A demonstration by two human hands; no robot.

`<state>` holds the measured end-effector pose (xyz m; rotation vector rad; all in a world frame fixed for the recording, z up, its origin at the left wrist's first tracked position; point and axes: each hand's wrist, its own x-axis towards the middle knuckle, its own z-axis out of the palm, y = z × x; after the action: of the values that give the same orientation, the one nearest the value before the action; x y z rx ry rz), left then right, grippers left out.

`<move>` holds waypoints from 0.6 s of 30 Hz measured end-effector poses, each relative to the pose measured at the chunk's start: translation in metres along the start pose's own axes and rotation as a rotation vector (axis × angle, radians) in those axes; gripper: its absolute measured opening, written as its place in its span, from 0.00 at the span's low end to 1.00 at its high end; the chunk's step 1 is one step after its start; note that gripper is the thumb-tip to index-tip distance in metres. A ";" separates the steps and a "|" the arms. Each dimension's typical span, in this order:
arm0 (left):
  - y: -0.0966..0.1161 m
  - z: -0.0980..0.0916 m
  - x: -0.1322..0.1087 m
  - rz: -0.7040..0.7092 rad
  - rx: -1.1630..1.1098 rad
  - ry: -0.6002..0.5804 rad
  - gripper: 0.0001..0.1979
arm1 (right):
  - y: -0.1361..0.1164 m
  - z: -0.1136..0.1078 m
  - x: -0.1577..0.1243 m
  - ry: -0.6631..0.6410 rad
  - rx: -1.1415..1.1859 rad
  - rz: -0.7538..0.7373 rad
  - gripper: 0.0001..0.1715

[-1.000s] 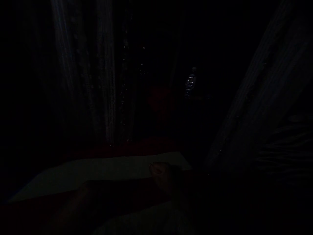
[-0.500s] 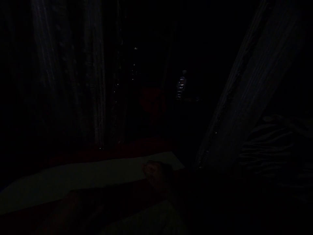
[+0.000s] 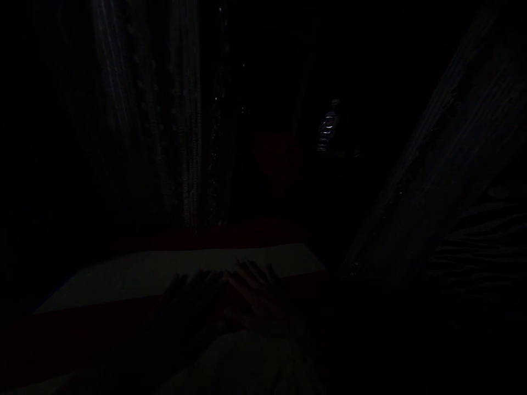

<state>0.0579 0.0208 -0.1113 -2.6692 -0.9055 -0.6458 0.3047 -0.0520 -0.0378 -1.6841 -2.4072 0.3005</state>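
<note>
Across the dim red cloth (image 3: 96,319), a pale band (image 3: 132,271) runs left to right ahead of the left hand (image 3: 190,296) and right hand (image 3: 258,296), whose fingers, outspread with nothing visible held, overlap its near edge, the right's slightly farther

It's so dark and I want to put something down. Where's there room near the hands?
Most room seems to be on the pale band, left of the left hand, between the red bands. A smaller pale patch lies right of the right hand. The middle is crowded, with both hands close together. Elsewhere is too dark to judge.
</note>
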 end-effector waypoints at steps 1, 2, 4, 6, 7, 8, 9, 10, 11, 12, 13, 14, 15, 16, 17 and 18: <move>-0.001 0.002 -0.002 0.012 0.015 0.015 0.35 | 0.000 0.001 0.000 -0.017 0.001 -0.002 0.47; -0.002 0.005 -0.003 0.024 0.032 0.033 0.34 | 0.001 0.002 0.001 -0.026 0.003 -0.005 0.47; -0.004 0.008 -0.005 0.050 0.068 0.063 0.34 | 0.003 0.004 0.002 -0.027 0.008 -0.012 0.45; -0.005 0.009 -0.006 0.050 0.096 0.063 0.33 | 0.006 0.004 0.002 -0.020 0.011 -0.005 0.44; -0.004 0.008 -0.006 0.035 0.101 0.053 0.33 | 0.008 0.005 0.001 -0.013 0.010 0.002 0.44; -0.004 0.006 -0.006 0.012 0.098 0.039 0.33 | 0.011 0.005 0.000 -0.004 0.003 0.007 0.44; -0.003 0.004 -0.006 -0.017 0.088 0.020 0.33 | 0.015 0.005 -0.002 0.003 -0.009 0.013 0.44; -0.003 0.002 -0.005 -0.037 0.071 -0.006 0.33 | 0.019 0.006 -0.004 0.011 -0.026 0.022 0.45; -0.003 -0.001 -0.004 -0.049 0.048 -0.040 0.33 | 0.025 0.006 -0.006 0.017 -0.045 0.034 0.46; -0.003 -0.004 -0.003 -0.051 0.021 -0.077 0.33 | 0.032 0.006 -0.009 0.020 -0.067 0.049 0.46; -0.003 -0.008 -0.001 -0.051 -0.007 -0.112 0.33 | 0.040 0.006 -0.013 0.024 -0.087 0.060 0.47; -0.004 -0.011 0.000 -0.046 -0.035 -0.144 0.32 | 0.049 0.005 -0.017 0.030 -0.106 0.063 0.46; -0.005 -0.015 0.002 -0.041 -0.060 -0.175 0.32 | 0.059 0.004 -0.022 0.040 -0.121 0.060 0.45; -0.005 -0.018 0.003 -0.044 -0.082 -0.198 0.32 | 0.070 0.003 -0.028 0.050 -0.132 0.049 0.43; -0.004 -0.022 0.005 -0.054 -0.099 -0.219 0.32 | 0.080 0.003 -0.033 0.067 -0.143 0.046 0.42; -0.003 -0.027 0.006 -0.064 -0.117 -0.242 0.32 | 0.091 0.003 -0.038 0.080 -0.150 0.046 0.39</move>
<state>0.0509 0.0165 -0.0849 -2.8790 -1.0476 -0.4057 0.3986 -0.0578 -0.0669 -1.7797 -2.3884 0.0589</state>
